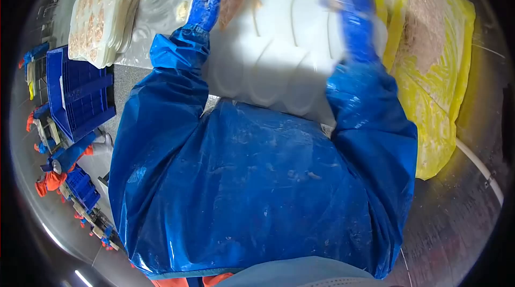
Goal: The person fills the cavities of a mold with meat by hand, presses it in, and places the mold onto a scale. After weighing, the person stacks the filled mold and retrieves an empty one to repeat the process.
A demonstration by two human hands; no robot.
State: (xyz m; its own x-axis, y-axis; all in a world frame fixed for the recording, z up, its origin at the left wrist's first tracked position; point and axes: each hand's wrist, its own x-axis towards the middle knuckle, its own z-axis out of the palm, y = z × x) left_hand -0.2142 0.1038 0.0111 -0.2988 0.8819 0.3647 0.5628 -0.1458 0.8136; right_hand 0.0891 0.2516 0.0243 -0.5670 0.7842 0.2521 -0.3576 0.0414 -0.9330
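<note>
Head view: 1 white tray (279,70), moulded, centre, before apron (263,179); judged light, thin, apt to flex, best held by opp. rims. 1 pink meat pc. (232,4), upper L of tray, beside L hand (206,1); prob. soft, slippery, best scooped from beneath. L fingers extended, nothing seen gripped. R hand (353,10) blurred, upper R; finger state can't be told.
</note>
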